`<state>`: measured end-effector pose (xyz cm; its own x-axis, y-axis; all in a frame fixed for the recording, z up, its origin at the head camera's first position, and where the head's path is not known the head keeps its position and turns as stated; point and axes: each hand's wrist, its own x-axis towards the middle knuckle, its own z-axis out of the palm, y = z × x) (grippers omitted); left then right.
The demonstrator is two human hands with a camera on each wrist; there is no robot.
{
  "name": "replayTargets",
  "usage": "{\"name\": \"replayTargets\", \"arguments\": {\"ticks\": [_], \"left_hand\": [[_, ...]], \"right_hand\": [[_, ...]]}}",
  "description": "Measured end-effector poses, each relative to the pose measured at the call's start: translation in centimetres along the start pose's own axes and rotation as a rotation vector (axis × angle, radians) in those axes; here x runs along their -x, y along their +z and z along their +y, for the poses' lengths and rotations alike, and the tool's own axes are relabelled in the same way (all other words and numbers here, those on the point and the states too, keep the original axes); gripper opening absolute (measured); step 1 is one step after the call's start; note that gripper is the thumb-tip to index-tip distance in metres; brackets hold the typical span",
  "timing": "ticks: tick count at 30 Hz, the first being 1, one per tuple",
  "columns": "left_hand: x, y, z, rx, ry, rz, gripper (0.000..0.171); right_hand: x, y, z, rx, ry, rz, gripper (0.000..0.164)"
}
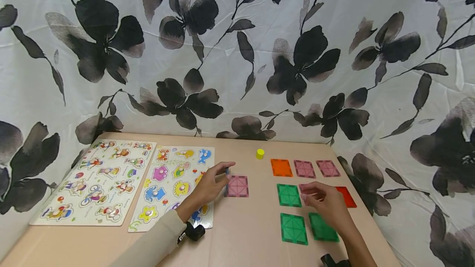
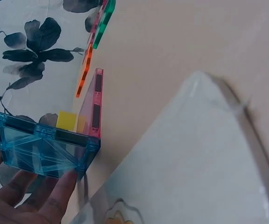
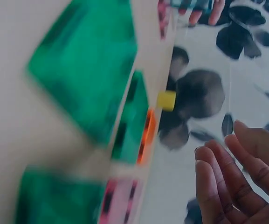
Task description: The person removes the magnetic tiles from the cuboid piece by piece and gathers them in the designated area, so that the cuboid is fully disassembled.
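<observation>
My left hand [image 1: 222,177] pinches a clear blue square tile [image 1: 226,172] and holds it upright against the left edge of a pink tile [image 1: 238,186] lying flat. The left wrist view shows the blue tile [image 2: 45,148] gripped by my fingers [image 2: 55,196], its edge meeting the pink tile [image 2: 96,103]. My right hand [image 1: 314,195] hovers low over another pink tile [image 1: 303,187], between a green tile [image 1: 289,195] and a red tile [image 1: 347,197]. In the right wrist view its fingers [image 3: 227,179] are loosely straight and hold nothing.
An orange tile [image 1: 281,167] and two pink tiles [image 1: 304,168] form the far row; two green tiles [image 1: 293,228] lie nearest me. A yellow cylinder [image 1: 260,153] stands behind. Two peg puzzle boards [image 1: 100,180] cover the table's left side. Flowered cloth surrounds the table.
</observation>
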<state>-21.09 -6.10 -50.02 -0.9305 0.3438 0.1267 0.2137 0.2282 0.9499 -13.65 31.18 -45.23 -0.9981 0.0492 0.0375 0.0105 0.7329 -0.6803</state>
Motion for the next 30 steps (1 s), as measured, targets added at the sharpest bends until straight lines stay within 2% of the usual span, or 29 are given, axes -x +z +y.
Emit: {"name": "replayTargets", "arguments": {"ticks": [11, 18, 24, 30], "left_hand": [[0.3, 0.3, 0.9, -0.233, 0.089, 0.104, 0.049], [0.4, -0.3, 1.1, -0.393, 0.098, 0.113, 0.046], [0.4, -1.5, 0.9, -0.487, 0.097, 0.067, 0.050], [0.7, -3.0, 1.5, -0.612, 0.084, -0.046, 0.075]], "right_hand": [[-2.5, 5.4, -4.6, -0.046, -0.171, -0.116, 0.032], [-4.1, 8.8, -6.4, -0.101, -0.236, -0.226, 0.035], [-5.3, 10.9, -7.8, -0.070, -0.299, -0.296, 0.048], [-6.4, 12.6, -8.5, 0.038, -0.313, -0.329, 0.063]]}}
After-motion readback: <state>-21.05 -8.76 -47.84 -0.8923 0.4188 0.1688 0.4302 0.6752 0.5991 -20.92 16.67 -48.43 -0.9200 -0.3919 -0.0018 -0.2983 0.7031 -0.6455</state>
